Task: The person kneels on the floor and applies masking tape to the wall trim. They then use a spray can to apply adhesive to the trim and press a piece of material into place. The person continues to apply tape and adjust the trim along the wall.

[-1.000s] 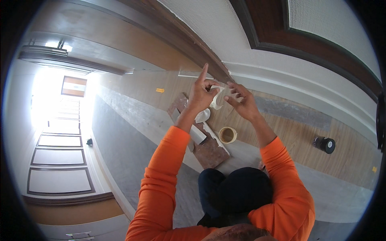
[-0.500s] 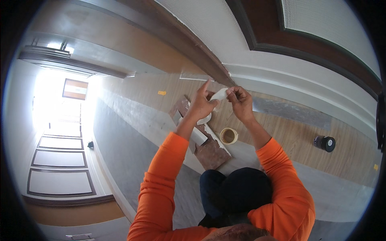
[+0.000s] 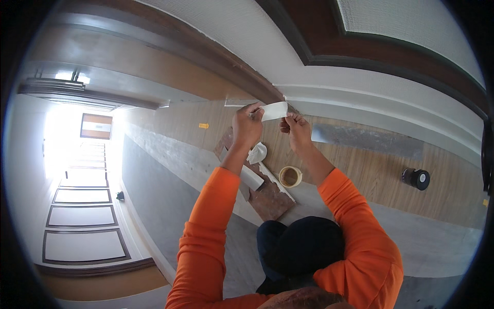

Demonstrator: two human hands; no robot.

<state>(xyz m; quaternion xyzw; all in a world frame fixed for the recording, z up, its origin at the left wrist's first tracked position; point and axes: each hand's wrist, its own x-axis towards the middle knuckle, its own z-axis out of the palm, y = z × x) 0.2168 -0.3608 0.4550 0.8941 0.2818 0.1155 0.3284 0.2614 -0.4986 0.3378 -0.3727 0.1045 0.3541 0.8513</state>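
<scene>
Between my hands a short strip of pale tape (image 3: 275, 111) is stretched flat beside the foot of the brown door frame. My left hand (image 3: 247, 126) pinches its left end. At its lower right corner, the fingertips of my right hand (image 3: 298, 131) are closed on it. Below, a cream tape roll (image 3: 290, 176) lies on the wood-look floor. Left of the roll is a worn brown board (image 3: 272, 202). A crumpled white piece (image 3: 257, 153) and a white, flat-sided object (image 3: 252, 178) of unclear kind rest on or against the board.
A black-lidded jar (image 3: 416, 178) stands to the right, near a grey strip (image 3: 368, 140) along the wall. The brown door frame (image 3: 267, 92) meets the white baseboard (image 3: 350, 116) just ahead. A small yellow marker (image 3: 204, 125) sits on the floor at left.
The tape strip was curled between my fingers and now shows flat and wider. My hands have shifted slightly left, the right one turning lower beside the strip.
</scene>
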